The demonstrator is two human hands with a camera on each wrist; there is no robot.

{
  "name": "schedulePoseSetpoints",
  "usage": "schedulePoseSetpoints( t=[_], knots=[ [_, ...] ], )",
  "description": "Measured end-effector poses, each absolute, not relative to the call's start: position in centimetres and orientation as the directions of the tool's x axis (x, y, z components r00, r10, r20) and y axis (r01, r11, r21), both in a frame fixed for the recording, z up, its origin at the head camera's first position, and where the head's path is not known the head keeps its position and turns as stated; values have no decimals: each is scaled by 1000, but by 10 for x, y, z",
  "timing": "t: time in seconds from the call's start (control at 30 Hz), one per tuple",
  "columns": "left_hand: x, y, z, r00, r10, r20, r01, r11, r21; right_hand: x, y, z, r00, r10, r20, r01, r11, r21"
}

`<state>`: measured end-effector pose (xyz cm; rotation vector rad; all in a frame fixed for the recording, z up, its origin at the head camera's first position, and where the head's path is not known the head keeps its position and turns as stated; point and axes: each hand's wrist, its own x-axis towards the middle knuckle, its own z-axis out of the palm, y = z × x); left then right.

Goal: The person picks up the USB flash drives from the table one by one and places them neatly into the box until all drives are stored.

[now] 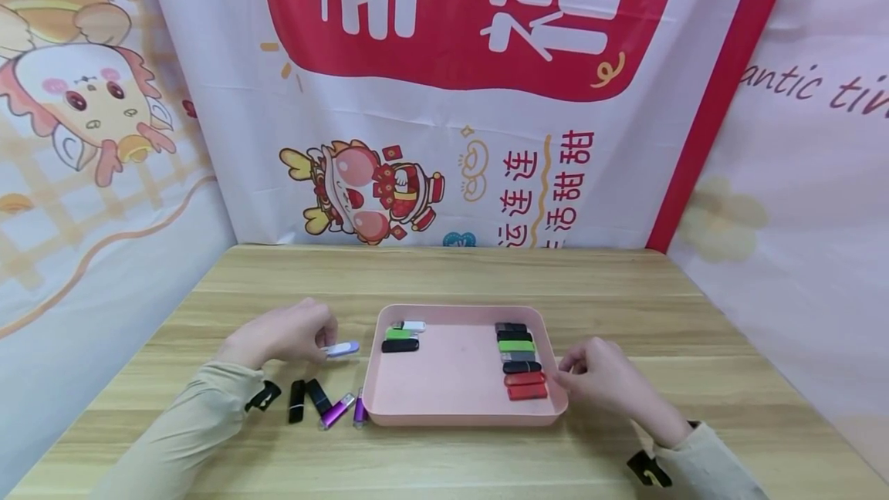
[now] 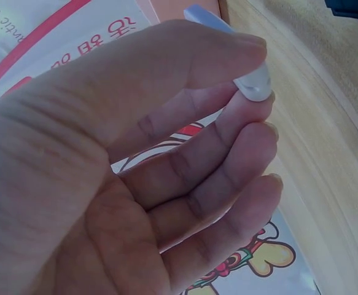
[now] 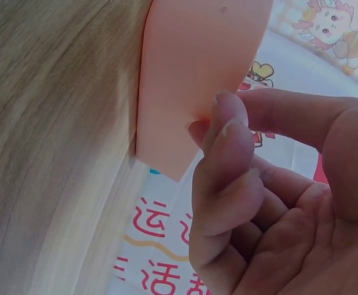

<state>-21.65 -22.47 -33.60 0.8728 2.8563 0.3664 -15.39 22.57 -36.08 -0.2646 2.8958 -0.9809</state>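
Observation:
Between thumb and index finger my left hand [image 1: 295,334] pinches a white and pale violet USB flash drive [image 1: 343,349], left of the pink tray [image 1: 458,420]. The drive's pale end [image 2: 255,84] shows at the fingertips in the left wrist view, with part hidden by the thumb. My right hand [image 1: 604,376] rests with loosely bent fingers at the tray's right side, fingertips [image 3: 198,131] right at its outer wall [image 3: 179,74]. Inside the tray, a column of several flash drives [image 1: 517,346] lines the right, and a shorter one with white, green [image 1: 398,334] and black drives [image 1: 400,346] the left.
Near my left wrist lie loose flash drives: two dark ones [image 1: 297,401], a purple one [image 1: 338,410], and another purple one [image 1: 359,410] beside the tray's left wall. The wooden table [image 1: 444,276] meets a printed cloth [image 1: 444,176] at its back edge.

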Motion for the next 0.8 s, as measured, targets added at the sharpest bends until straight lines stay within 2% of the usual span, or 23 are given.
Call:
schedulePoseSetpoints(
  t=[0.43,0.8],
  knots=[
    [-217,-227,-333,-830,556,-45,522,802,289,-156,225,-360,-983,-180,-37,-124,799,-589],
    [-214,-218,-327,-796,603,53,592,758,272,-159,227,-360,-974,-221,-42,-160,813,-560]
  ],
)
